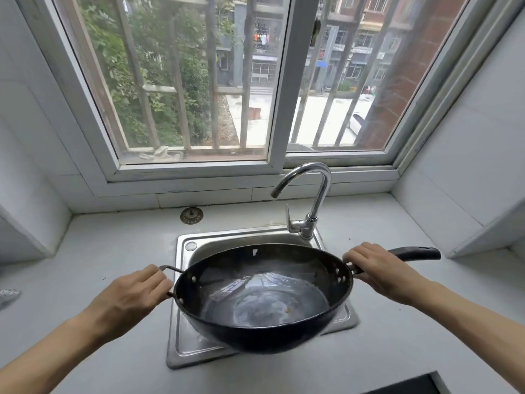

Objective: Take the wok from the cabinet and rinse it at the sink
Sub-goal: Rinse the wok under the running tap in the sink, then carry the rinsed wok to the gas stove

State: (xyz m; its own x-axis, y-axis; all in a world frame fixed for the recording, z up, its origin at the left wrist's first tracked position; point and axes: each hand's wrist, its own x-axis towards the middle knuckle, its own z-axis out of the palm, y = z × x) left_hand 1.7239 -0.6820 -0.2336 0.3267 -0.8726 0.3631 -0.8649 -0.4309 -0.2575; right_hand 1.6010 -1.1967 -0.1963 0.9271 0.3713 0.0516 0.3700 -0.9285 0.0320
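Observation:
A black wok (264,297) hangs in the air over the steel sink (181,336), tilted a little toward me. Its dark inside looks bare apart from a small speck. My left hand (133,294) grips the thin wire loop handle on the wok's left side. My right hand (380,273) grips the long black handle close to the rim, and the handle's end sticks out to the right. The chrome faucet (315,200) stands behind the sink, its spout curving left above the wok's far edge. No water runs from it.
A round metal drain strainer (191,215) lies on the white counter behind the sink. A barred window fills the wall beyond. White tiled walls close in on both sides. A dark stovetop corner (409,385) shows at the bottom right. Something silvery (7,295) lies at the left edge.

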